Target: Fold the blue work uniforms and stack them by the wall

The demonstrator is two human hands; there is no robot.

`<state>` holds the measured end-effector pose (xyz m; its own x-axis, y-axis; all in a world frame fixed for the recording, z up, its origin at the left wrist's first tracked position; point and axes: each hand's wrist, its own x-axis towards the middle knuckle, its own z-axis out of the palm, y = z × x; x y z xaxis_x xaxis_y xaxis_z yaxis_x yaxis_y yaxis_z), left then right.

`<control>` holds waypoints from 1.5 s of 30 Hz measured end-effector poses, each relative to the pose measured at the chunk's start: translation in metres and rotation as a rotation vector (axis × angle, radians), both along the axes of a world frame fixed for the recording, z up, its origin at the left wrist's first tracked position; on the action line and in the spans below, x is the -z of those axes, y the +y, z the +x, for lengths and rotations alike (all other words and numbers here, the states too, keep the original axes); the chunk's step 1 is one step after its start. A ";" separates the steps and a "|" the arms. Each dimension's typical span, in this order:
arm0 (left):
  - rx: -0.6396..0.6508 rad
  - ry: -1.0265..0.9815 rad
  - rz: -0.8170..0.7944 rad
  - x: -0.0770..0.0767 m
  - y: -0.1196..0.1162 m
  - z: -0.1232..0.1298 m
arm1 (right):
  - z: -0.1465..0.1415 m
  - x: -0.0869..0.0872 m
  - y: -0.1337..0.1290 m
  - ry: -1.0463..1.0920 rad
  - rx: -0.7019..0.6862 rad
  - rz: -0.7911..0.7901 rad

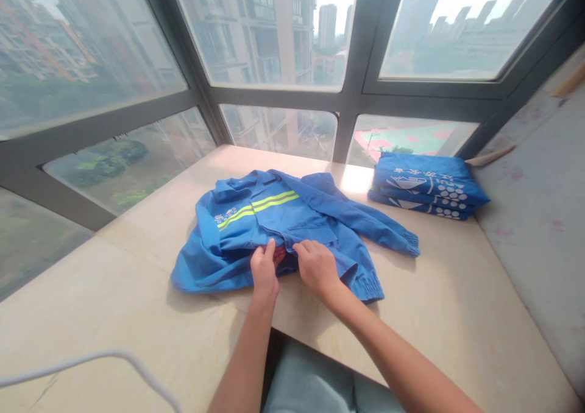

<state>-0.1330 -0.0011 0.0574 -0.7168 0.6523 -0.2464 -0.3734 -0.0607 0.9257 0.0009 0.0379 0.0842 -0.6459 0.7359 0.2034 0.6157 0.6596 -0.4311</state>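
A blue work jacket (292,212) with yellow-green and grey stripes and a white chest print lies spread on the pale tabletop, its collar away from me. One sleeve stretches out to the right, ending in an elastic cuff. My left hand (265,270) pinches the near hem at the front, thumb on top. Close beside it, my right hand (315,264) grips the hem's other front edge with curled fingers. Between the hands the hem is slightly raised, and a bit of red shows under it. The fingertips beneath the cloth are hidden.
A stack of folded blue garments (425,184) with white prints stands at the back right, by the wall. A white cable (105,355) curves over the front left of the tabletop (137,315). Framed windows (278,96) border the back and left.
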 end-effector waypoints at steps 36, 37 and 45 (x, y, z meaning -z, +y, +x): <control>0.550 1.226 -0.002 -0.006 -0.009 -0.036 | -0.030 0.012 0.065 0.532 -0.226 -0.521; 0.539 1.192 0.008 -0.006 -0.010 -0.036 | -0.030 0.010 0.066 0.530 -0.276 -0.559; 0.528 0.857 0.063 -0.003 -0.011 -0.034 | -0.033 0.018 0.073 0.482 -0.264 -0.312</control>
